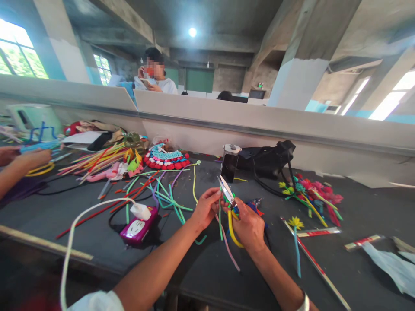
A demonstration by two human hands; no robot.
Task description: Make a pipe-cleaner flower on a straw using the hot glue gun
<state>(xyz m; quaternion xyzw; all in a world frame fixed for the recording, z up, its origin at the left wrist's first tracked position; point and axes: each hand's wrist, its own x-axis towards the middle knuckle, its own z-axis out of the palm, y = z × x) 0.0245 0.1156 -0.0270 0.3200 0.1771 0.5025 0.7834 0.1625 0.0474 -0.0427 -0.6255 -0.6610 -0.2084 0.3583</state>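
Observation:
My right hand point(250, 225) grips scissors point(228, 192) with yellow handles, their metal blades pointing up and away from me. Close beside the blades, my left hand point(207, 208) is closed with thumb and fingers pinched on a green pipe cleaner point(221, 224). Below the same hand hangs a pink pipe cleaner point(231, 250). Small green pieces show around the blades, partly hidden by the scissors and my fingers. Just beyond my hands stands a dark bottle point(229, 166) with a light lid. Loose green pipe cleaners point(171, 201) lie left of my left hand.
A purple power strip point(139, 226) with a white plug and cable sits at left. Pipe-cleaner flowers point(319, 192) lie at right near a black bag point(272, 160). A red, white and blue pompom piece point(167, 155) lies at the back. Another person's hands point(30, 160) work at far left.

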